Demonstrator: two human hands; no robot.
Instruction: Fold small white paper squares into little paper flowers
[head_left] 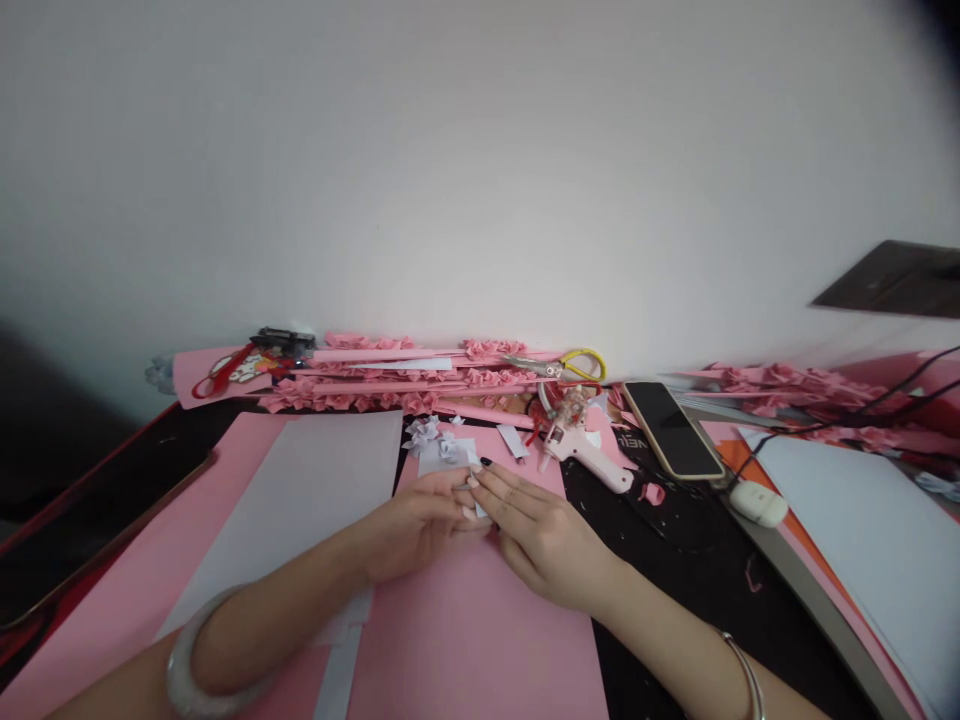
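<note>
My left hand (424, 520) and my right hand (544, 530) meet over a pink sheet (480, 640). Between their fingertips is a small piece of white paper (481, 510), mostly covered by the fingers. Both hands are closed on it. Just beyond them, small folded white paper flowers (431, 440) lie by a white paper piece. Under my left forearm a large white sheet (322, 480) rests on pink paper. To the right of my right hand lies a pale pink glue gun (589, 455).
Pink paper flower stems (360, 400) lie along the wall, with yellow-handled scissors (581, 365) on them. A phone (671, 430) and a white plug-like device (757, 503) with a black cable sit to the right, beside stacked white and orange sheets (862, 530).
</note>
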